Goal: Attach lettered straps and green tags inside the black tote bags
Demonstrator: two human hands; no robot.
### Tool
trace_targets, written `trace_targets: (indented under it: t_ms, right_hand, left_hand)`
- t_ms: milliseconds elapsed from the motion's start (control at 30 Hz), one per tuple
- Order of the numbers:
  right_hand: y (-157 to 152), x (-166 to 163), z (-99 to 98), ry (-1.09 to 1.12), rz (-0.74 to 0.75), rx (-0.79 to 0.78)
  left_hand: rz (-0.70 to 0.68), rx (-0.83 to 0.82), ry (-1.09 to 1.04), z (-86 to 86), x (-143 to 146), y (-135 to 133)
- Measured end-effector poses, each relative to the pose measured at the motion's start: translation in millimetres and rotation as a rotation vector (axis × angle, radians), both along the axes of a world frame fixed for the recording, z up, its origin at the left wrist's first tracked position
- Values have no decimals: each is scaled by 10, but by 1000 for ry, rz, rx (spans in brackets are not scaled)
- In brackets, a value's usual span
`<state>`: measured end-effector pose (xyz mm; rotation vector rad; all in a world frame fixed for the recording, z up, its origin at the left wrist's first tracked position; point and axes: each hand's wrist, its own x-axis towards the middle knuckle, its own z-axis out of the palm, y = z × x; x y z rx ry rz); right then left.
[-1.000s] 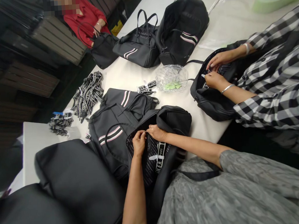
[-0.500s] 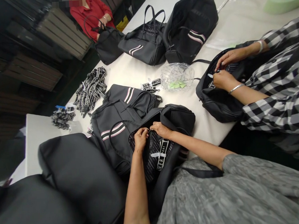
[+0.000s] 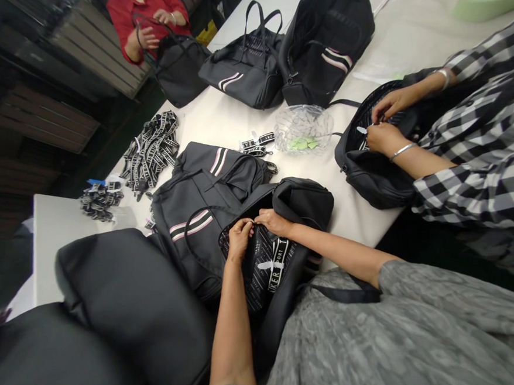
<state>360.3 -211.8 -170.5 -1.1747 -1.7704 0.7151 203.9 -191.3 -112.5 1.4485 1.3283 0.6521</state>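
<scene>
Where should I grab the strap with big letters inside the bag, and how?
I'd pinch the lettered strap across its middle, beside the white band, coming from above: it's a long, narrow strip, and the open bag leaves that part uncovered.

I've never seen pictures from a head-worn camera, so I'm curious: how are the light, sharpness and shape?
Head view: the white table is bright, the left background dark; head view: lettering on the strap in the open bag is partly readable, while the lower-left bag looks soft; head view: the green roll near the edge seems stretched.
</scene>
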Motion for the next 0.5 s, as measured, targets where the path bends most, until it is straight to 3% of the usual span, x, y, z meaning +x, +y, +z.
trace_targets:
  t_ms: [500]
  right_hand:
    - [31, 99, 40, 116, 65, -108]
  left_hand:
    - [-38, 49, -1, 0, -37, -30]
